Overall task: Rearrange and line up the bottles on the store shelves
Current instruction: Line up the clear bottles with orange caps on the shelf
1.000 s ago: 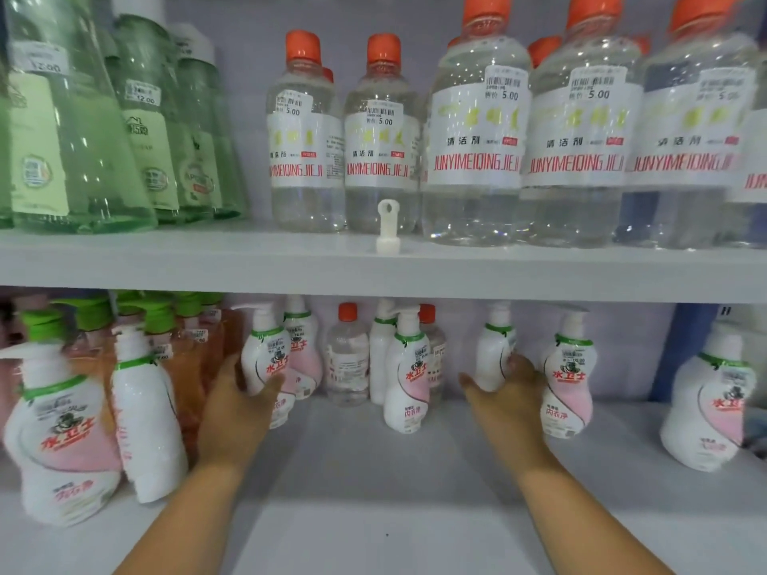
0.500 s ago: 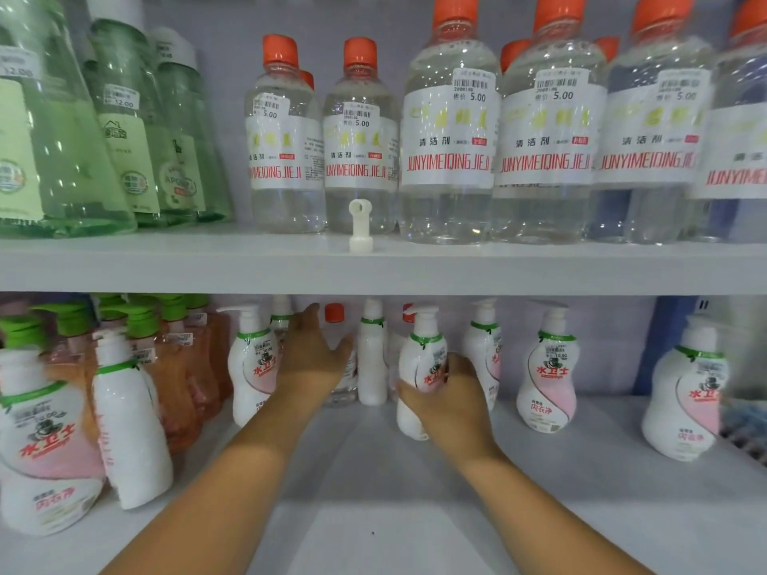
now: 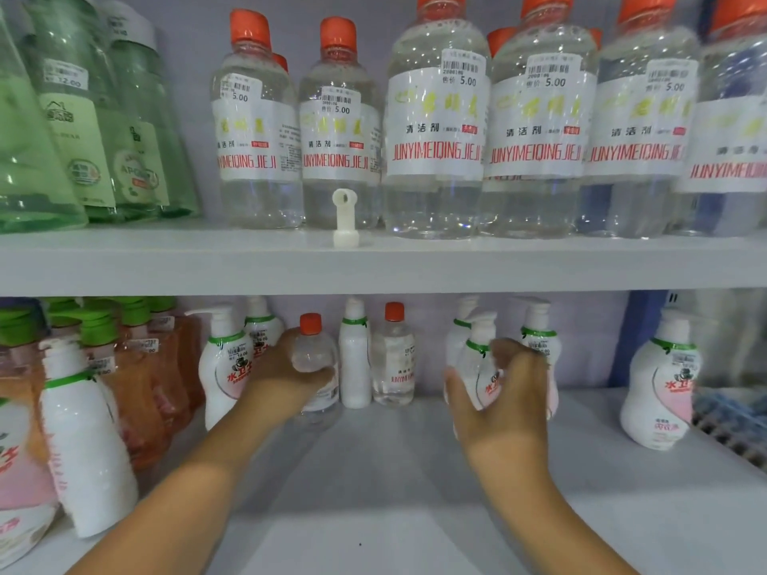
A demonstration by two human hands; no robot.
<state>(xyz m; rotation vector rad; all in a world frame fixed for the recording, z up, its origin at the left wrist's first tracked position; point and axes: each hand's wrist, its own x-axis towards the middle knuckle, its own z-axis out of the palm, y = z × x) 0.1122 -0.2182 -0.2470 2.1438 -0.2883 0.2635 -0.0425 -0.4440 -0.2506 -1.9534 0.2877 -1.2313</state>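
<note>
Two hands: both reach onto the lower shelf (image 3: 394,483), forearms coming in from 6 o'clock.
Left hand (image 3: 286,379): wrapped around a small clear bottle (image 3: 313,354) with an orange cap, at about 9 o'clock of the frame's middle; the bottle stands upright on the shelf or just above it, I cannot tell which.
Right hand (image 3: 504,402): fingers curled around a white pump bottle (image 3: 477,367) with a green collar and pink label, at about 4 o'clock of centre; the picture is blurred here.
Between the hands: a slim white bottle (image 3: 355,359) stands upright just beside the held clear one, and a second small clear bottle (image 3: 393,359) with an orange cap stands next to that.
Behind the right hand: two more white pump bottles (image 3: 537,325), close together.
Far right, 3 o'clock: one white pump bottle (image 3: 660,379) standing well apart from the rest.
Left side, 9 o'clock: orange bottles with green caps (image 3: 137,379) behind white pump bottles (image 3: 83,441).
Upper shelf (image 3: 166,263): green bottles (image 3: 95,130) at 10 o'clock; a row of large clear bottles (image 3: 436,130) with orange caps from 12 to 2 o'clock; a small white plastic piece (image 3: 345,219) at the shelf's front edge.
</note>
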